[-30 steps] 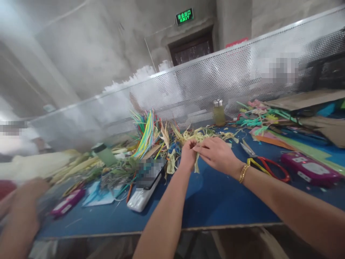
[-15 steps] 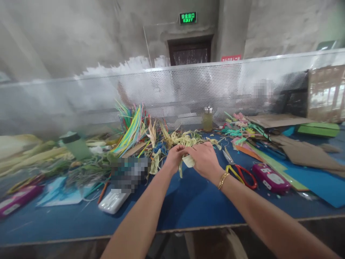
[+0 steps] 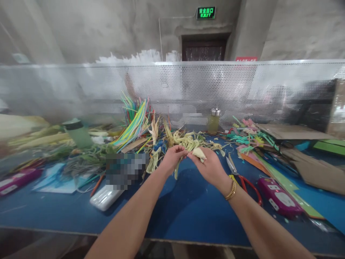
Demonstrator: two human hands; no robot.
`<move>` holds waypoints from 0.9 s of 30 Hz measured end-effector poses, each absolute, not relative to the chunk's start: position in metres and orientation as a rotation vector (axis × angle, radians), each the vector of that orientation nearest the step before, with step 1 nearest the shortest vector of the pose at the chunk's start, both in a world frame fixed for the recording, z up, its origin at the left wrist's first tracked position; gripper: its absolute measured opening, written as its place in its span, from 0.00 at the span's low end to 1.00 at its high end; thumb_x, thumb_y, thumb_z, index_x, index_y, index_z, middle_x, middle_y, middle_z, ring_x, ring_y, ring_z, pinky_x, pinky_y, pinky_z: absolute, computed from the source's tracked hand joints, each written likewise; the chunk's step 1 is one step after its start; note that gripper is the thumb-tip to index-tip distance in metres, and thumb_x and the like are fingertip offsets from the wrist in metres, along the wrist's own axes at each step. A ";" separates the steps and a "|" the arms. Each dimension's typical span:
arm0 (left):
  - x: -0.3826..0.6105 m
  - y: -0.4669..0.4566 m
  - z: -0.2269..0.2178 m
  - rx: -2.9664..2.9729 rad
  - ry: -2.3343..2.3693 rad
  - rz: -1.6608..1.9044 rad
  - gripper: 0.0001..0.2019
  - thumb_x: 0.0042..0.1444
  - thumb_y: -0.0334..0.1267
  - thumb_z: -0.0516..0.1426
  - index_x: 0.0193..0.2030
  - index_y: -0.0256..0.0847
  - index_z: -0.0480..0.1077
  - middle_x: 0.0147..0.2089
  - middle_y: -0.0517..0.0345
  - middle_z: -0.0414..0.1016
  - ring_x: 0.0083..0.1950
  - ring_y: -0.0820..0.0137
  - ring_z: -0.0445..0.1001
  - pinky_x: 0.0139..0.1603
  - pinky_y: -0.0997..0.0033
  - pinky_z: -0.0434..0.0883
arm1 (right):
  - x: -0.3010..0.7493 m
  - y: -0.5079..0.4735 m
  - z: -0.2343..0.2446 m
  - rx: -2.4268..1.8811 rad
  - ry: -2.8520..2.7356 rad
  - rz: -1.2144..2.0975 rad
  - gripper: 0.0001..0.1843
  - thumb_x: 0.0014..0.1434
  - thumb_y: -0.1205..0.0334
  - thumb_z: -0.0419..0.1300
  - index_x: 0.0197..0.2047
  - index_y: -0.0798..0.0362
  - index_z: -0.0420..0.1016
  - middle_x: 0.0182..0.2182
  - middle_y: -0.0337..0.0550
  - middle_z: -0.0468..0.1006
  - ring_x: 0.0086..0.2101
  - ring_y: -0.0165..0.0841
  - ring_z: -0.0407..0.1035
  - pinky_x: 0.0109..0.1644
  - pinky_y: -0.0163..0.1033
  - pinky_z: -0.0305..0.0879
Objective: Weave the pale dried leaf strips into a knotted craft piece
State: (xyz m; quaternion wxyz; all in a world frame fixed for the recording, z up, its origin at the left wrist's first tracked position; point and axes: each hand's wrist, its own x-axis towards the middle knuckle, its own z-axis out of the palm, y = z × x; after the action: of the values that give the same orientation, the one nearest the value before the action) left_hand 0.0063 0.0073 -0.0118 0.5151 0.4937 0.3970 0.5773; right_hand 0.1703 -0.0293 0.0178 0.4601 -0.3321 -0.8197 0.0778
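My left hand [image 3: 172, 158] is closed in a pinch, its fingertips meeting those of my right hand [image 3: 210, 168] above the blue table. A pale, folded piece of corn husk [image 3: 198, 153] sits in the right hand, between thumb and fingers. Below the left fingers hangs a thin husk strip [image 3: 176, 172], which seems to belong to the piece pinched there. Just behind both hands lies a heap of yellowish husk strips [image 3: 188, 139]. Scissors [image 3: 232, 166] with red and yellow handles rest to the right of the right wrist.
A bundle of coloured pipe cleaners [image 3: 136, 120] stands at back left, near a green-tinted bottle [image 3: 78, 133]. A glass jar [image 3: 214, 121] stands before the perforated metal screen [image 3: 172, 82]. Purple glue-gun-like boxes [image 3: 279, 196] and cardboard sheets [image 3: 320, 172] lie at right.
The view has shifted and levelled, so most things sit differently in the frame. My right hand has turned, showing more of the folded husk; both hands stay close together.
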 end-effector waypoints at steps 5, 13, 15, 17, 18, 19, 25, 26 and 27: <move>0.009 0.007 -0.015 1.179 0.942 1.342 0.13 0.38 0.38 0.67 0.26 0.37 0.68 0.21 0.62 0.68 0.23 0.76 0.65 0.24 0.76 0.59 | 0.174 -0.035 0.024 -0.735 -2.085 0.223 0.13 0.63 0.66 0.50 0.42 0.48 0.76 0.40 0.43 0.79 0.41 0.35 0.72 0.50 0.44 0.62; 0.001 0.009 -0.015 1.133 0.880 1.347 0.13 0.40 0.39 0.67 0.27 0.37 0.68 0.23 0.62 0.68 0.22 0.77 0.66 0.26 0.75 0.61 | 0.179 -0.036 0.029 -0.618 -2.076 0.659 0.14 0.60 0.69 0.53 0.47 0.48 0.73 0.39 0.42 0.80 0.39 0.32 0.75 0.46 0.40 0.69; 0.001 0.009 -0.016 1.130 0.897 1.346 0.13 0.40 0.39 0.67 0.27 0.38 0.68 0.23 0.62 0.68 0.22 0.77 0.66 0.26 0.75 0.61 | 0.181 -0.036 0.030 -0.656 -2.100 0.623 0.14 0.60 0.68 0.54 0.47 0.48 0.73 0.40 0.42 0.80 0.40 0.33 0.75 0.47 0.41 0.69; 0.002 0.009 -0.016 1.144 0.926 1.333 0.12 0.40 0.39 0.67 0.27 0.38 0.68 0.22 0.63 0.68 0.21 0.77 0.64 0.25 0.75 0.59 | 0.183 -0.036 0.032 -0.685 -2.122 0.584 0.14 0.60 0.67 0.53 0.48 0.48 0.72 0.40 0.42 0.80 0.40 0.33 0.74 0.47 0.40 0.68; 0.002 0.010 -0.016 1.153 0.937 1.329 0.12 0.41 0.39 0.67 0.27 0.38 0.68 0.21 0.63 0.67 0.21 0.78 0.63 0.24 0.75 0.58 | 0.184 -0.036 0.033 -0.691 -2.136 0.556 0.14 0.60 0.67 0.54 0.49 0.48 0.72 0.40 0.42 0.80 0.40 0.33 0.74 0.46 0.39 0.68; 0.002 0.010 -0.017 1.161 0.943 1.329 0.12 0.41 0.39 0.66 0.27 0.38 0.68 0.21 0.63 0.67 0.20 0.78 0.62 0.24 0.75 0.58 | 0.185 -0.036 0.033 -0.694 -2.153 0.522 0.15 0.60 0.68 0.54 0.50 0.48 0.72 0.41 0.42 0.80 0.40 0.33 0.74 0.45 0.39 0.68; 0.001 0.013 -0.019 1.191 0.977 1.344 0.12 0.40 0.40 0.67 0.27 0.37 0.69 0.21 0.63 0.67 0.21 0.78 0.62 0.24 0.75 0.56 | 0.184 -0.033 0.029 -0.712 -2.191 0.354 0.20 0.61 0.72 0.51 0.52 0.46 0.73 0.40 0.40 0.80 0.43 0.33 0.73 0.46 0.38 0.66; 0.001 0.013 -0.020 1.201 0.985 1.339 0.13 0.40 0.40 0.66 0.27 0.37 0.68 0.21 0.63 0.67 0.21 0.78 0.62 0.24 0.75 0.56 | 0.183 -0.032 0.028 -0.698 -2.186 0.369 0.19 0.62 0.71 0.50 0.51 0.46 0.73 0.39 0.40 0.80 0.43 0.33 0.73 0.47 0.38 0.66; 0.001 0.013 -0.020 1.214 0.991 1.334 0.13 0.40 0.41 0.66 0.27 0.37 0.68 0.21 0.63 0.67 0.21 0.78 0.62 0.24 0.75 0.56 | 0.183 -0.032 0.027 -0.679 -2.181 0.397 0.17 0.63 0.69 0.50 0.51 0.47 0.73 0.39 0.40 0.79 0.42 0.32 0.73 0.47 0.37 0.66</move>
State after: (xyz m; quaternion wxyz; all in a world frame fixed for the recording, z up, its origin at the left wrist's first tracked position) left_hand 0.0015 0.0126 -0.0198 0.5155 0.5056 0.4127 0.5552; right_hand 0.1829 -0.0317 0.0273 0.4002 -0.2684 -0.8621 0.1568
